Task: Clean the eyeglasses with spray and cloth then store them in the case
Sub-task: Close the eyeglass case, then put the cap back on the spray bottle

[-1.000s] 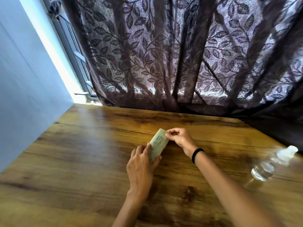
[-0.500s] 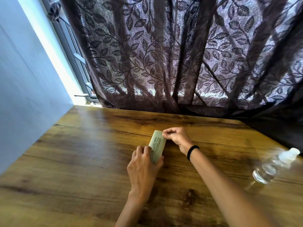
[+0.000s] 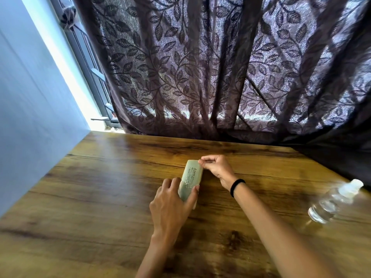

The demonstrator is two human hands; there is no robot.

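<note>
A pale green eyeglass case [image 3: 191, 178] with dark printed lettering lies lengthwise on the wooden table [image 3: 96, 193], its lid closed. My left hand [image 3: 170, 205] wraps around its near end, fingers on the left side and thumb on the right. My right hand [image 3: 215, 167], with a black band on the wrist, pinches the case's far right edge with its fingertips. A clear spray bottle [image 3: 333, 201] with a white cap lies on its side at the table's right edge. No eyeglasses or cloth are visible.
A dark leaf-patterned curtain [image 3: 200, 67] hangs along the table's far edge. A pale wall [image 3: 30, 117] borders the table on the left, with a bright window strip beside it. Bare wood stretches to the left of and in front of my hands.
Both hands and the case have stayed almost in place. The case's far end has dropped a little toward the table, and my right fingertips stay pinched on its edge.
</note>
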